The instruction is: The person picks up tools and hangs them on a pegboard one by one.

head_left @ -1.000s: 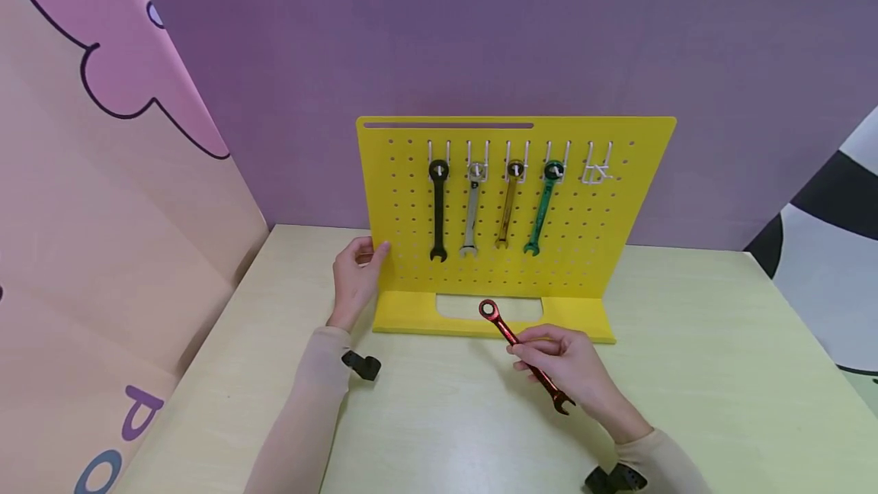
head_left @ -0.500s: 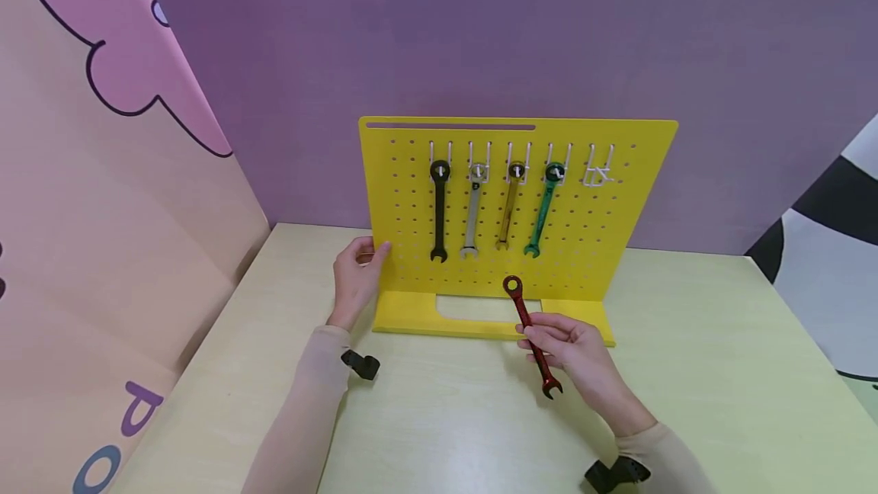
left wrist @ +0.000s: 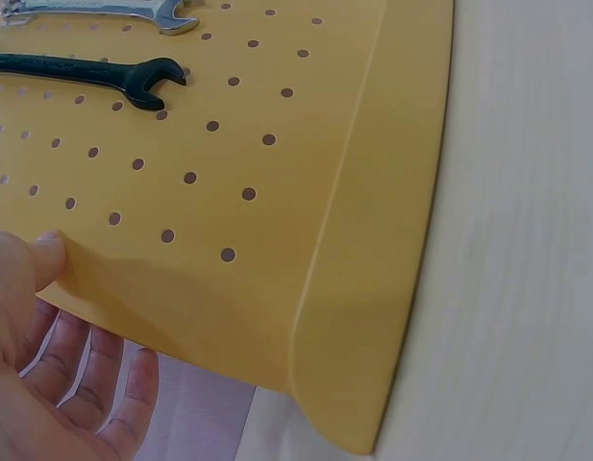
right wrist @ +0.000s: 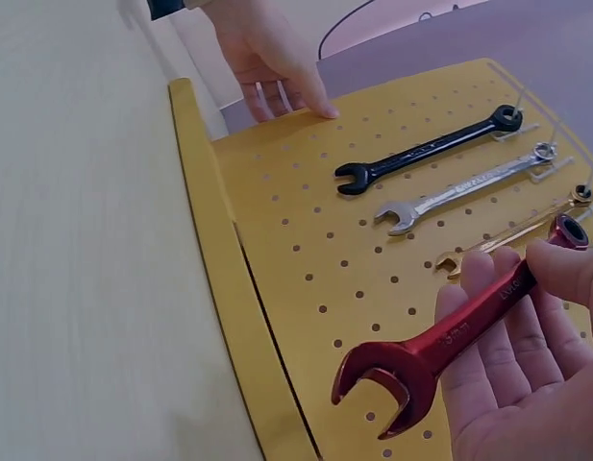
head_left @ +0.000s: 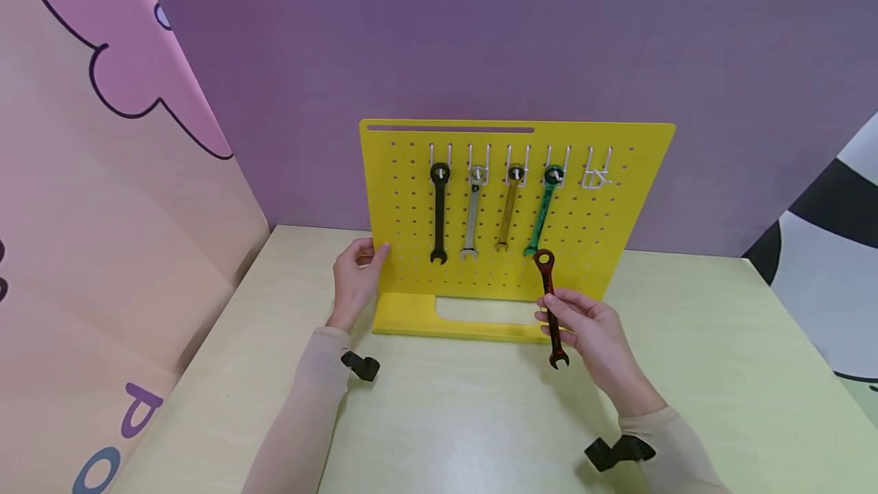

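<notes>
My right hand [head_left: 593, 338] pinches a red combination wrench [head_left: 551, 303] by its shaft, ring end up and open end down, in front of the lower right of a yellow pegboard [head_left: 405, 265]. In the right wrist view the red wrench [right wrist: 450, 341] lies between thumb and fingers. My left hand [head_left: 357, 277] grips the board's left edge, thumb on the front face and fingers behind. On the board's hooks hang a black wrench [head_left: 439, 212], a silver wrench [head_left: 472, 212], a gold wrench [head_left: 509, 208] and a green wrench [head_left: 544, 208]. The rightmost hook [head_left: 597, 170] carries nothing.
The pegboard's base [head_left: 405, 315] stands on a pale wooden table [head_left: 439, 418]. Behind it rises a purple backdrop [head_left: 514, 36], and a printed pink and cream panel [head_left: 137, 250] is on the left. Each wrist wears a small black device, such as the wrist camera [head_left: 620, 452].
My right hand has moved right and up toward the board, turning the red wrench from a slant to nearly upright. My left hand has stayed on the board's edge.
</notes>
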`<state>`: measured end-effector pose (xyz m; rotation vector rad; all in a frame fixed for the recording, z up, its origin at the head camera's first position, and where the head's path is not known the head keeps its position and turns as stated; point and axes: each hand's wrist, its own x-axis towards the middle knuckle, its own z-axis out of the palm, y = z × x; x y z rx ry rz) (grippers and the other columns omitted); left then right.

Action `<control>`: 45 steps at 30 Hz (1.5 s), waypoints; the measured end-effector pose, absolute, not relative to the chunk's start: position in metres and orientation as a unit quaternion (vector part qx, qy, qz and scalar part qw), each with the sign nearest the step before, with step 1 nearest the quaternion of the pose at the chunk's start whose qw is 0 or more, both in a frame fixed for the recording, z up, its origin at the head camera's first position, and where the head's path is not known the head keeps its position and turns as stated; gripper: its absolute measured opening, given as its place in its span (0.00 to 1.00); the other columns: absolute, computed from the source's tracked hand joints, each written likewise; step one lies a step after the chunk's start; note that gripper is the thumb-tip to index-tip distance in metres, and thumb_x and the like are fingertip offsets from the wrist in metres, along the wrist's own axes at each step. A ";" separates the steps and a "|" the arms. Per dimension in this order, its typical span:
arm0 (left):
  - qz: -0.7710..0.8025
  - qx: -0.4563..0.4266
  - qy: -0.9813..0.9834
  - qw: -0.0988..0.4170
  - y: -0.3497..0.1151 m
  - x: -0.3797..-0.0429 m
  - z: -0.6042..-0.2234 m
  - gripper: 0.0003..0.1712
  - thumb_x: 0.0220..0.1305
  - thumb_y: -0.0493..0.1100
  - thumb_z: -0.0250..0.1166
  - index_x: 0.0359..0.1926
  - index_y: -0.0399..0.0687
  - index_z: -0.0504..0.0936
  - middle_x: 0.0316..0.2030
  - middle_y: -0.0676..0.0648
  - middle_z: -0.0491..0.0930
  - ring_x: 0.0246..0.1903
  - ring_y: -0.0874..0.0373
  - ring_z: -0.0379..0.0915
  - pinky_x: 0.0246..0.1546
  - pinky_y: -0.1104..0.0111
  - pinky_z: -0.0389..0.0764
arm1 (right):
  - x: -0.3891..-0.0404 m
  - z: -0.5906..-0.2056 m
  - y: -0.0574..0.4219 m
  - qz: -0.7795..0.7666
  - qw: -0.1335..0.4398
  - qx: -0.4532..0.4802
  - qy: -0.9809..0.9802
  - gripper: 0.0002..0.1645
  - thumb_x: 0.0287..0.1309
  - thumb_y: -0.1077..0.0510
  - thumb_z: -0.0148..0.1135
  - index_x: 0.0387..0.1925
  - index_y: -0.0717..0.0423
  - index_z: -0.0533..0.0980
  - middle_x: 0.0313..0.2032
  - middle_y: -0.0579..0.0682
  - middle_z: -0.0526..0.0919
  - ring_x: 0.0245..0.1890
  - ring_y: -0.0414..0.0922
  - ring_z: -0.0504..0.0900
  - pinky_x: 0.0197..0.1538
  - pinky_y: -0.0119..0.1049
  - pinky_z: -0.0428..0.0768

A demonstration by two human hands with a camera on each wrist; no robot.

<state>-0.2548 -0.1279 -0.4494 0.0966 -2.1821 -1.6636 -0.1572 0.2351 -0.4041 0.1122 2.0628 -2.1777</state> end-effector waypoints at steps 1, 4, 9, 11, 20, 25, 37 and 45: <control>-0.593 0.035 -0.780 0.196 -0.128 -0.255 -0.450 0.17 0.73 0.47 0.71 0.53 0.38 0.86 0.44 0.37 0.85 0.45 0.45 0.81 0.47 0.66 0.79 | -0.158 -0.403 0.236 -0.725 0.069 0.038 0.684 0.12 0.75 0.51 0.65 0.52 0.52 0.80 0.43 0.38 0.91 0.43 0.37 0.91 0.51 0.32 0.89; -0.592 0.034 -0.781 0.196 -0.127 -0.255 -0.450 0.17 0.73 0.47 0.71 0.53 0.38 0.86 0.44 0.38 0.85 0.45 0.45 0.81 0.47 0.66 0.79 | -0.159 -0.400 0.237 -0.731 0.064 0.042 0.678 0.10 0.75 0.50 0.65 0.51 0.49 0.82 0.42 0.37 0.91 0.44 0.36 0.91 0.51 0.32 0.88; -0.595 0.034 -0.779 0.194 -0.127 -0.255 -0.449 0.17 0.73 0.47 0.71 0.53 0.39 0.86 0.44 0.37 0.85 0.45 0.45 0.81 0.47 0.64 0.79 | -0.161 -0.393 0.239 -0.740 0.054 0.054 0.668 0.08 0.74 0.47 0.66 0.48 0.44 0.84 0.42 0.36 0.90 0.44 0.35 0.91 0.52 0.32 0.88; -0.594 0.035 -0.780 0.192 -0.127 -0.255 -0.448 0.18 0.73 0.48 0.71 0.53 0.39 0.86 0.45 0.37 0.85 0.46 0.44 0.81 0.49 0.63 0.79 | -0.162 -0.390 0.240 -0.747 0.051 0.058 0.661 0.09 0.74 0.46 0.66 0.48 0.42 0.83 0.43 0.36 0.90 0.44 0.35 0.91 0.53 0.32 0.88; -0.594 0.038 -0.782 0.186 -0.126 -0.256 -0.447 0.18 0.73 0.48 0.71 0.54 0.40 0.86 0.46 0.38 0.85 0.47 0.45 0.81 0.50 0.62 0.80 | -0.170 -0.374 0.244 -0.775 0.030 0.064 0.628 0.15 0.71 0.42 0.67 0.50 0.44 0.81 0.43 0.38 0.90 0.44 0.36 0.90 0.50 0.30 0.88; -0.594 0.038 -0.781 0.189 -0.126 -0.257 -0.448 0.17 0.73 0.48 0.70 0.54 0.39 0.86 0.45 0.38 0.85 0.46 0.46 0.80 0.48 0.64 0.79 | -0.173 -0.366 0.243 -0.792 0.015 0.061 0.607 0.17 0.70 0.43 0.68 0.51 0.46 0.79 0.41 0.38 0.90 0.40 0.36 0.90 0.47 0.29 0.88; -0.592 0.039 -0.782 0.190 -0.127 -0.255 -0.448 0.17 0.74 0.47 0.70 0.54 0.40 0.86 0.46 0.38 0.86 0.47 0.45 0.82 0.49 0.63 0.79 | -0.175 -0.354 0.240 -0.794 -0.006 0.071 0.604 0.23 0.67 0.39 0.69 0.54 0.47 0.78 0.41 0.38 0.87 0.38 0.37 0.83 0.44 0.28 0.86; -0.591 0.043 -0.783 0.187 -0.127 -0.253 -0.447 0.17 0.74 0.48 0.70 0.54 0.41 0.86 0.46 0.38 0.86 0.48 0.44 0.82 0.51 0.61 0.80 | -0.176 -0.349 0.239 -0.803 -0.021 0.067 0.592 0.20 0.68 0.40 0.70 0.52 0.46 0.80 0.40 0.39 0.87 0.37 0.38 0.83 0.43 0.29 0.85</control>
